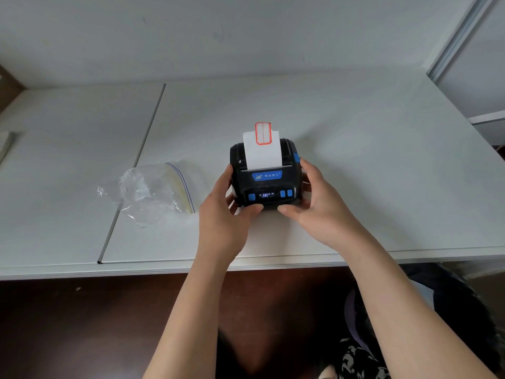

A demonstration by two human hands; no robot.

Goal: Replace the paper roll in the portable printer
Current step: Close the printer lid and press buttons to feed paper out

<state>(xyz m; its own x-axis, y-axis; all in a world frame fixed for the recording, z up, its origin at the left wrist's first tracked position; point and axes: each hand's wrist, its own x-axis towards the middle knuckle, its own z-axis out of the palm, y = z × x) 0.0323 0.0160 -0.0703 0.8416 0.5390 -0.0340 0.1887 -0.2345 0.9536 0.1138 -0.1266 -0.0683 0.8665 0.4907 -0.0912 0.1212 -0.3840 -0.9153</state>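
Note:
A small black portable printer (266, 184) with blue buttons and a lit display stands on the white table (355, 160), its lid closed. A strip of white label paper (263, 151) with a red-bordered label sticks up out of its slot. My left hand (224, 212) grips the printer's left side, thumb on the front edge. My right hand (314, 203) grips the right side the same way, fingers curled round the body.
A crumpled clear zip bag (153, 192) lies on the table left of the printer. A dark seam (134, 170) runs across the tabletop on the left. A wall stands behind, a grey cabinet (475, 58) at right. The table's front edge is near me.

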